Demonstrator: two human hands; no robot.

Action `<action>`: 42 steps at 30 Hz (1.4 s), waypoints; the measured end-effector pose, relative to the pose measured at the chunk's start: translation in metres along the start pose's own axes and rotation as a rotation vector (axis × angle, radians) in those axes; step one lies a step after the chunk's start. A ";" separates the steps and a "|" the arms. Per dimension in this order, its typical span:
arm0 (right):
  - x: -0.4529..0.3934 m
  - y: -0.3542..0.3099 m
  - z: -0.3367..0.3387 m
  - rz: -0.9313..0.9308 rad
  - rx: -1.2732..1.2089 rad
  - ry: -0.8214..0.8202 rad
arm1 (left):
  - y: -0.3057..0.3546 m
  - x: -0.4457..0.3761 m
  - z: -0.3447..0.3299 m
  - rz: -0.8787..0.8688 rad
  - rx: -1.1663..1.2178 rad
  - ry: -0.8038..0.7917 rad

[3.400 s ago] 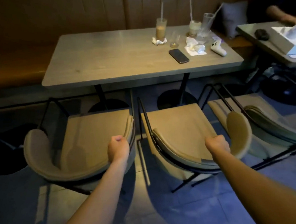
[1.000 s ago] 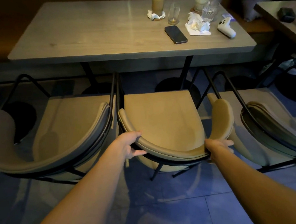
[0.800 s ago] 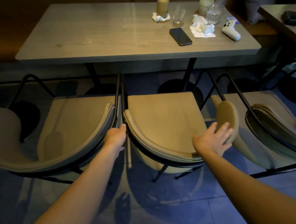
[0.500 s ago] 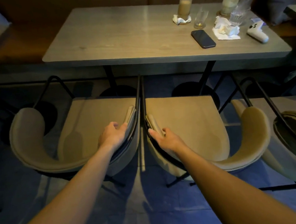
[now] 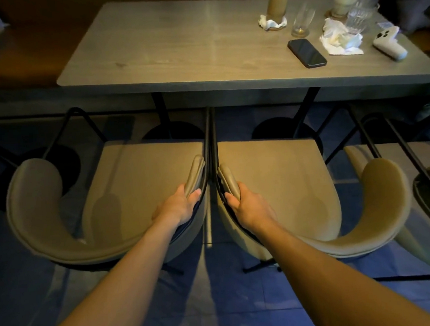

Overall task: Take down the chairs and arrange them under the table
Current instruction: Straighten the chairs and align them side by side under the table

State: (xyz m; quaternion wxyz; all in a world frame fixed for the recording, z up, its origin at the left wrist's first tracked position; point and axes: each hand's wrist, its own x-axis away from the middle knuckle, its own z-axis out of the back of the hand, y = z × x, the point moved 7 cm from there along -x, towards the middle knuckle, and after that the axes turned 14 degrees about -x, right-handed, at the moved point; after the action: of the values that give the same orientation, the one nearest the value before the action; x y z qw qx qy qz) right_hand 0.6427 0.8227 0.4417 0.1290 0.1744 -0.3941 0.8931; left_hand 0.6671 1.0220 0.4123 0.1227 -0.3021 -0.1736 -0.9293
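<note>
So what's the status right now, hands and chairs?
Left hand shut on left chair armrest; right hand shut on middle chair armrest. Both chairs on the floor, side by side, short of the table. Nothing blocking.

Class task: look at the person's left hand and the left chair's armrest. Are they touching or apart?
Touching. The head view shows the left hand closed on the left chair's armrest: its fingers wrap over the padded edge, with no gap visible.
</note>
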 end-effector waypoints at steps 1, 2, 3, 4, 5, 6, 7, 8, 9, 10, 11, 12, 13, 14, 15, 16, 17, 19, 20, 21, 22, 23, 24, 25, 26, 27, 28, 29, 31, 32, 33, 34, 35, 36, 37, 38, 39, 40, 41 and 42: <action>0.000 0.000 -0.001 0.004 0.000 0.001 | -0.002 -0.002 -0.001 0.012 0.000 -0.001; 0.000 0.000 0.000 0.008 0.003 0.001 | -0.002 -0.003 -0.002 0.017 -0.005 0.009; 0.000 0.001 0.000 0.010 0.004 -0.005 | -0.002 -0.003 -0.002 0.021 -0.011 0.020; 0.000 0.001 0.000 0.011 0.002 -0.013 | -0.002 -0.003 -0.002 0.023 -0.017 0.030; 0.000 0.001 0.000 0.010 -0.004 -0.023 | -0.002 -0.004 -0.002 0.025 -0.021 0.035; 0.000 0.001 0.000 0.010 -0.008 -0.032 | -0.002 -0.003 -0.002 0.027 -0.025 0.038; 0.000 0.001 0.000 0.010 -0.010 -0.037 | -0.001 -0.003 -0.002 0.028 -0.026 0.038; 0.001 0.002 0.000 0.011 -0.009 -0.037 | -0.001 -0.003 -0.003 0.030 -0.036 0.041; 0.002 0.002 0.000 0.013 -0.009 -0.037 | 0.000 -0.002 -0.003 0.033 -0.048 0.046; 0.002 0.003 0.000 0.016 -0.008 -0.036 | 0.000 -0.002 -0.003 0.040 -0.062 0.050; 0.003 0.003 0.001 0.019 -0.006 -0.031 | 0.000 -0.001 -0.003 0.044 -0.078 0.056; 0.002 0.003 0.001 0.025 -0.003 -0.026 | 0.000 -0.001 -0.002 0.046 -0.092 0.058; 0.002 0.003 0.001 0.031 -0.001 -0.023 | 0.001 0.000 -0.002 0.048 -0.098 0.052; 0.002 0.003 0.001 0.034 -0.001 -0.020 | 0.003 0.002 -0.002 0.052 -0.100 0.043; 0.002 0.003 0.001 0.035 0.001 -0.014 | 0.004 0.003 -0.002 0.055 -0.103 0.034; 0.002 0.003 0.001 0.033 0.009 -0.007 | 0.005 0.005 -0.003 0.055 -0.104 0.026; 0.002 0.003 0.000 0.027 0.020 -0.002 | 0.006 0.007 -0.004 0.057 -0.097 0.027; 0.001 0.003 0.000 0.005 0.034 0.015 | 0.008 0.007 -0.006 0.050 -0.093 0.034; 0.001 0.003 -0.001 -0.004 0.040 0.020 | 0.009 0.006 -0.008 0.043 -0.092 0.032; 0.000 0.003 -0.002 -0.006 0.045 0.020 | 0.010 0.006 -0.009 0.038 -0.087 0.028; 0.000 0.003 -0.002 -0.009 0.046 0.024 | 0.012 0.006 -0.010 0.033 -0.083 0.027; 0.000 0.003 -0.002 -0.011 0.045 0.031 | 0.015 0.007 -0.011 0.025 -0.086 0.026; 0.000 0.003 -0.002 -0.008 0.049 0.033 | 0.017 0.009 -0.011 0.023 -0.085 0.030; 0.000 0.003 -0.003 -0.002 0.054 0.036 | 0.018 0.011 -0.011 0.020 -0.078 0.036; 0.001 0.003 -0.002 0.002 0.055 0.043 | 0.019 0.012 -0.010 0.017 -0.072 0.038; 0.001 0.003 -0.001 0.002 0.059 0.046 | 0.019 0.013 -0.010 0.019 -0.068 0.038; 0.002 0.002 0.000 -0.002 0.068 0.043 | 0.019 0.013 -0.010 0.018 -0.071 0.041; 0.003 0.002 0.000 -0.007 0.072 0.039 | 0.019 0.014 -0.010 0.008 -0.074 0.049; 0.003 0.002 0.001 -0.010 0.061 0.031 | 0.020 0.015 -0.009 -0.013 -0.058 0.061; 0.003 0.001 0.000 -0.009 0.056 0.017 | 0.019 0.014 -0.010 -0.011 -0.040 0.063; 0.004 0.000 0.000 -0.015 0.047 -0.003 | 0.018 0.015 -0.010 -0.005 -0.021 0.057; 0.005 0.001 0.000 -0.027 0.026 -0.026 | 0.016 0.016 -0.012 -0.001 0.011 0.043; 0.007 0.001 0.000 -0.044 -0.007 -0.050 | 0.016 0.016 -0.012 -0.008 0.050 0.031; 0.009 0.000 0.002 -0.061 -0.046 -0.069 | 0.017 0.017 -0.011 -0.016 0.091 0.017; 0.013 0.000 0.006 -0.076 -0.080 -0.075 | 0.018 0.019 -0.010 -0.015 0.118 0.004; 0.017 0.001 0.012 -0.082 -0.100 -0.073 | 0.019 0.021 -0.008 0.003 0.127 -0.006; 0.020 0.005 0.018 -0.099 -0.102 -0.076 | 0.019 0.024 -0.007 0.040 0.127 -0.013; 0.025 0.010 0.025 -0.124 -0.092 -0.086 | 0.020 0.029 -0.006 0.086 0.121 -0.011; 0.030 0.016 0.033 -0.149 -0.078 -0.095 | 0.022 0.035 -0.004 0.121 0.104 0.004; 0.035 0.023 0.044 -0.166 -0.074 -0.089 | 0.024 0.044 -0.004 0.151 0.085 0.028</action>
State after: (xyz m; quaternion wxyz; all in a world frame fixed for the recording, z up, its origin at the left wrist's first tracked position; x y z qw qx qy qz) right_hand 0.6113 0.7779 0.4686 0.1910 0.2411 -0.4166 0.8555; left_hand 0.6380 0.9933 0.4416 0.2074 -0.2960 -0.1880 -0.9133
